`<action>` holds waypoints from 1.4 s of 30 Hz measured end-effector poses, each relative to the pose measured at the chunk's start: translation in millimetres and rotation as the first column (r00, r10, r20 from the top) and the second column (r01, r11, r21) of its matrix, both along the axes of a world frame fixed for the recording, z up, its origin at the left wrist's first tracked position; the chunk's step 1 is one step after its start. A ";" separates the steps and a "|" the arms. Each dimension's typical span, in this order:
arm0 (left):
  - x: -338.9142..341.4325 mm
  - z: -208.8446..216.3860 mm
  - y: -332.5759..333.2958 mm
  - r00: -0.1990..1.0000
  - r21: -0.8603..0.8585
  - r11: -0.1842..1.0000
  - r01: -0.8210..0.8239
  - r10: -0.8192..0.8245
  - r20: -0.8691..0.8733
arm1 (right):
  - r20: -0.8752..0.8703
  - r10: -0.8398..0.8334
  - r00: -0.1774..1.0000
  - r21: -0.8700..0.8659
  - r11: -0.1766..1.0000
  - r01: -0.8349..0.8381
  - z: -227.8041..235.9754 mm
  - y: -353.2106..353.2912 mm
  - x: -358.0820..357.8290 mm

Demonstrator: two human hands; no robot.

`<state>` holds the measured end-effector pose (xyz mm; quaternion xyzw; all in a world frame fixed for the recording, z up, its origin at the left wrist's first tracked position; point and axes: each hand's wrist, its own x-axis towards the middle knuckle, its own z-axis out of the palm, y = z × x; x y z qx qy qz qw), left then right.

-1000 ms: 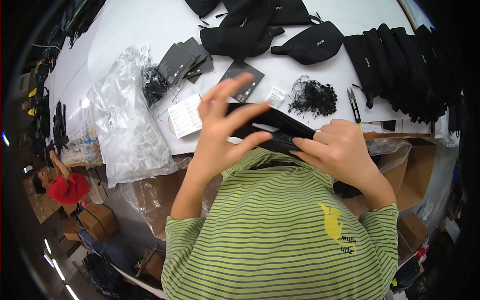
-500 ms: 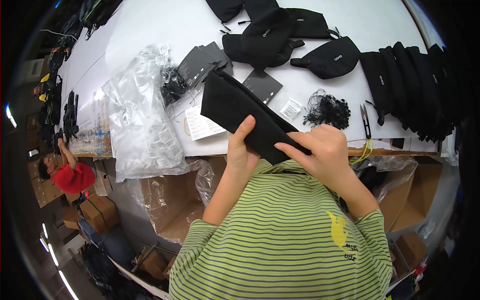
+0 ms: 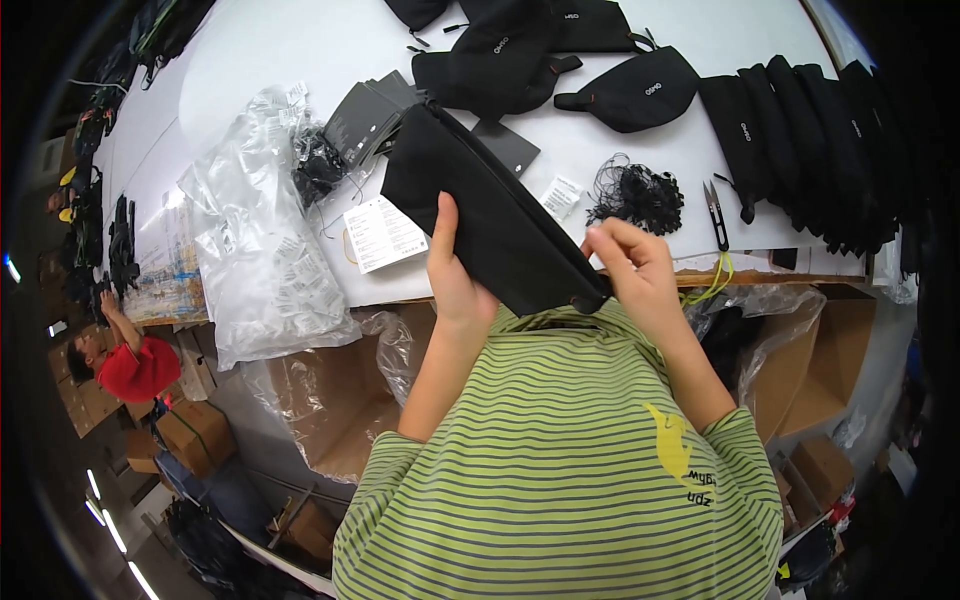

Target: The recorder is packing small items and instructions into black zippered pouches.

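A black fabric zip pouch (image 3: 465,205) is held at a slant above the table's front edge. My left hand (image 3: 458,275) grips its lower left side, thumb lying over the front and the other fingers behind. Beside the pouch's right edge is my right hand (image 3: 640,270), its fingers curled with thumb and forefinger together; whatever is pinched there, if anything, is too small to tell. The long zip edge runs from the pouch's top down toward that hand. Just beyond lie a tangle of black cords (image 3: 637,195) and a white label (image 3: 560,198).
Finished-looking black pouches (image 3: 640,92) lie at the back, and a row of them (image 3: 800,160) stands right. Thread snips (image 3: 716,215) lie near the edge. Left are a clear plastic bag (image 3: 255,240), dark cards (image 3: 365,120) and a white printed sheet (image 3: 382,235). Cartons (image 3: 330,400) stand below.
My right hand has come off the pouch's lower end to just beside its right edge, fingers curling in. The pouch now shows more of its front, and the whole view has shifted slightly.
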<state>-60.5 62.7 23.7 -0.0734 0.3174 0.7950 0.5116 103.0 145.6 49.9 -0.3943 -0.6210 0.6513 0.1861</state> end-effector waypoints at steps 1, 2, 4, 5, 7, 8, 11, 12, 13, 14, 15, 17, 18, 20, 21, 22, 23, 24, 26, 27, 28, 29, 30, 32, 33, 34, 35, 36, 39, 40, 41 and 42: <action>-0.4 0.1 0.7 1.000 0.021 1.000 0.002 -0.002 0.008 | 0.003 -0.006 1.000 0.002 1.000 0.006 -4.5 2.6 2.4; -0.5 0.7 0.7 1.000 0.023 1.000 0.008 -0.008 0.011 | -0.057 0.060 0.997 0.161 0.986 -0.050 -13.3 8.3 5.0; -1.1 0.2 -2.0 0.994 -0.022 0.995 0.100 -0.101 -0.037 | -0.165 0.131 0.978 0.117 0.987 -0.113 -12.4 18.4 0.9; 0.4 2.2 -2.8 0.994 -0.022 0.995 0.101 -0.101 -0.038 | -0.166 0.131 0.977 0.117 0.987 -0.112 -6.8 20.7 -5.0; 6.9 9.9 -0.9 0.956 -0.132 0.961 0.243 -0.260 -0.133 | -0.252 -0.011 0.968 0.090 0.995 0.035 6.0 24.3 -17.7; 9.5 10.4 -0.1 0.942 -0.139 0.945 0.296 -0.313 -0.120 | -0.291 -0.041 0.956 0.156 0.984 0.090 -0.9 28.7 -20.7; 18.8 23.9 -0.7 0.901 -0.253 0.904 0.344 -0.394 -0.182 | -0.337 -0.157 0.928 0.278 0.926 0.257 -2.0 31.7 -28.1; 20.6 25.8 -1.3 0.911 -0.253 0.908 0.334 -0.380 -0.162 | -0.312 -0.159 0.937 0.361 0.892 0.271 3.9 32.8 -27.9; 20.0 25.9 -1.4 0.911 -0.254 0.908 0.332 -0.379 -0.163 | -0.313 -0.158 0.937 0.360 0.893 0.271 3.9 33.1 -27.2; 18.7 25.3 -1.2 0.904 -0.255 0.901 0.350 -0.396 -0.159 | -0.320 -0.181 0.930 0.467 0.824 0.322 3.0 33.8 -25.6; 18.2 25.0 -0.8 0.897 -0.256 0.894 0.369 -0.414 -0.154 | -0.330 -0.204 0.922 0.566 0.738 0.366 2.8 34.2 -23.5; 19.5 23.7 -0.1 0.903 -0.262 0.899 0.351 -0.399 -0.160 | -0.276 -0.203 0.939 0.596 0.730 0.333 5.5 34.2 -21.2; 20.1 23.5 1.2 0.908 -0.265 0.905 0.333 -0.383 -0.169 | -0.254 -0.174 0.951 0.642 0.705 0.301 6.0 33.9 -20.9; 19.3 19.4 7.2 0.937 -0.246 0.922 0.299 -0.333 -0.107 | -0.240 -0.144 0.960 0.604 0.752 0.264 9.8 29.2 -22.6; 18.5 14.9 10.7 0.958 -0.227 0.937 0.267 -0.283 -0.043 | -0.235 -0.148 0.961 0.601 0.755 0.263 9.2 25.6 -19.8; 13.3 9.1 15.0 0.960 -0.200 0.942 0.270 -0.279 -0.013 | -0.216 -0.062 0.974 0.600 0.779 0.183 9.6 22.2 -17.0; 7.0 4.5 17.3 0.962 -0.174 0.946 0.272 -0.274 0.016 | -0.198 0.025 0.980 0.597 0.796 0.101 10.6 17.8 -14.5; 3.4 9.2 20.1 0.966 -0.146 0.955 0.258 -0.257 0.025 | -0.190 0.063 0.980 0.562 0.826 0.056 13.5 12.5 -12.8; -7.8 9.2 22.4 0.970 -0.123 0.962 0.242 -0.239 0.035 | -0.172 0.128 0.977 0.520 0.854 -0.020 16.1 6.1 -7.9; -16.5 3.9 22.0 0.963 -0.025 0.966 0.257 -0.254 0.087 | -0.157 0.192 0.969 0.483 0.871 -0.094 16.9 3.4 -4.9; -22.6 0.5 21.0 0.952 0.074 0.961 0.266 -0.274 0.137 | -0.151 0.235 0.960 0.435 0.888 -0.149 15.8 1.4 -1.1; -26.1 -1.7 19.4 0.952 0.072 0.961 0.266 -0.274 0.137 | -0.151 0.234 0.960 0.434 0.889 -0.149 15.8 0.1 0.8; -28.3 -1.6 18.5 0.961 0.089 0.966 0.243 -0.252 0.114 | -0.138 0.279 0.950 0.425 0.883 -0.198 15.6 -0.6 2.4; -25.9 1.7 17.1 0.973 0.087 0.977 0.197 -0.205 0.105 | -0.118 0.351 0.929 0.447 0.854 -0.266 12.6 1.9 6.3; -22.1 2.3 17.7 0.973 0.087 0.977 0.196 -0.205 0.105 | -0.117 0.351 0.929 0.447 0.854 -0.267 13.8 0.8 4.4; -17.7 2.7 18.9 0.988 -0.021 0.988 0.151 -0.150 0.021 | -0.185 0.202 0.962 0.319 0.938 -0.136 16.3 -1.6 0.1; -13.3 3.1 19.8 0.992 -0.123 0.988 0.093 -0.102 -0.069 | -0.232 0.042 0.972 0.177 0.984 0.000 18.3 -3.6 -4.5; -8.1 2.9 19.1 0.986 -0.120 0.987 0.110 -0.123 -0.112 | -0.158 -0.002 0.988 0.197 0.980 0.033 15.9 -6.3 -7.9; -0.2 7.2 21.1 0.846 -0.158 0.986 -0.048 -0.044 -0.531 | -0.146 0.024 0.989 -0.082 0.996 -0.036 -3.8 -3.5 -9.9; -0.6 17.0 21.9 0.527 -0.107 0.962 -0.252 0.043 -0.849 | -0.173 -0.012 0.985 0.006 1.000 0.013 -7.7 -2.8 -11.2; -1.7 22.3 17.1 0.528 -0.104 0.964 -0.246 0.043 -0.848 | -0.172 -0.017 0.985 0.009 1.000 0.019 -5.8 -0.3 -10.2; -6.7 27.6 9.5 0.050 -0.022 0.999 -0.034 -0.021 -0.999 | -0.156 -0.011 0.988 -0.050 0.999 0.004 0.9 2.4 -11.6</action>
